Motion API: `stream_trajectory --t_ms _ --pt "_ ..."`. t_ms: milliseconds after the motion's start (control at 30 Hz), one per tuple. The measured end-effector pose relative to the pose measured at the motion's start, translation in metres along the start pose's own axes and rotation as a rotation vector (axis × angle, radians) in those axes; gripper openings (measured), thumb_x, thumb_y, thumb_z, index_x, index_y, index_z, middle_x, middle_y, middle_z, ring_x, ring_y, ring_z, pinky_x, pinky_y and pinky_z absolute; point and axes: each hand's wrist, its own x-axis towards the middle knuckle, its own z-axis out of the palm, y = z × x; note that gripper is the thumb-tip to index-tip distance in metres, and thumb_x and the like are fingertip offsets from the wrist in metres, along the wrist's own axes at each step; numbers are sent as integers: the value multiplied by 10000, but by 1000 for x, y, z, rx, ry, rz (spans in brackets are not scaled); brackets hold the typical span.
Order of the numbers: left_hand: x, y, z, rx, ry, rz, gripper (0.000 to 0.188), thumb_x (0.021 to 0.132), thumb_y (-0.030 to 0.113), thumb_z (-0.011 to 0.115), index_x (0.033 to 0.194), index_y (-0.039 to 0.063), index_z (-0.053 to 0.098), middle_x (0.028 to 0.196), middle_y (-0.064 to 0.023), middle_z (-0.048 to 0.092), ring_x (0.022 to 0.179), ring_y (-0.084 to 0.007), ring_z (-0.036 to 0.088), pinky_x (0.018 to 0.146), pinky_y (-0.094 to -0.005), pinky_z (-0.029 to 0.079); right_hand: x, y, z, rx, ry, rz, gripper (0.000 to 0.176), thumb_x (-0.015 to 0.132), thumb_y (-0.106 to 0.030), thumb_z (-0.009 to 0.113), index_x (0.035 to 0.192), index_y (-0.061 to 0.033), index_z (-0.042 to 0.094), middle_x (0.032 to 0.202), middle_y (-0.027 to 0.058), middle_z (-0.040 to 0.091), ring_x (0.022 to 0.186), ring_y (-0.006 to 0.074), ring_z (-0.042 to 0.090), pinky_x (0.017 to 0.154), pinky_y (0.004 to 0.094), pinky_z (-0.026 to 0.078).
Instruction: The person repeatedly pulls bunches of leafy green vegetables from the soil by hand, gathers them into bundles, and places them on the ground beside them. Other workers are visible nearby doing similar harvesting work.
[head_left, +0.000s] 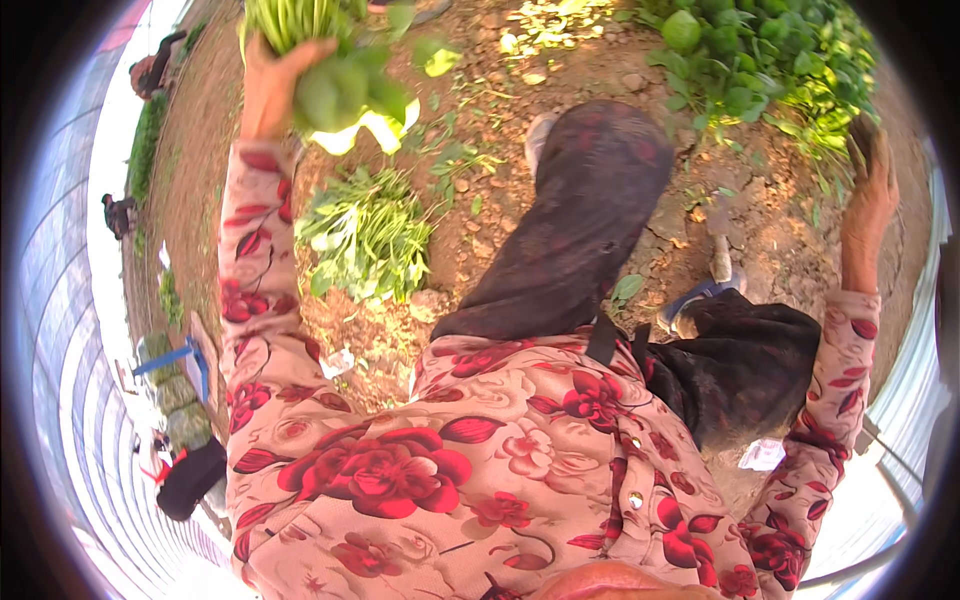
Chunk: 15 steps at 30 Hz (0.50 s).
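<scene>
My left hand (270, 86) grips a bunch of leafy greens (352, 94) by its pale green stems at the upper left; the leaves are blurred. Below that bunch, a pile of cut greens (375, 236) lies on the soil with its stems showing. Far to the right, my right hand (874, 176) is raised at the edge of a dense patch of green leafy plants (757, 64). Its fingers are extended and dark toward the tips, and I see nothing held in them. Whether they touch the leaves is unclear.
A small hand tool (720, 251) with a pale handle lies by my shoe (701, 296). Yellowish leaves (555, 26) litter the soil (487, 217) ahead. At the left stand a blue-framed object (196, 364) and other people (118, 215), inside plastic-sheet walls (60, 300).
</scene>
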Motion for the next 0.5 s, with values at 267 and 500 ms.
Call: stream_trajectory --t_ms 267,500 --pt "-173 -219 -218 866 -32 -570 1048 590 121 723 1492 87 192 1204 -227 601 1048 -322 620 982 -364 469 -17 33 1 44 -246 376 430 954 -284 542 1283 -9 571 1247 104 604 1174 194 548 1022 302 392" --pt "-183 -298 -127 1389 -381 -822 1025 641 273 738 1470 29 188 1126 -176 653 997 -322 647 1087 -572 294 -28 67 -9 -35 -457 643 385 905 -337 644 1168 -56 663 985 17 664 892 109 608 834 267 465"
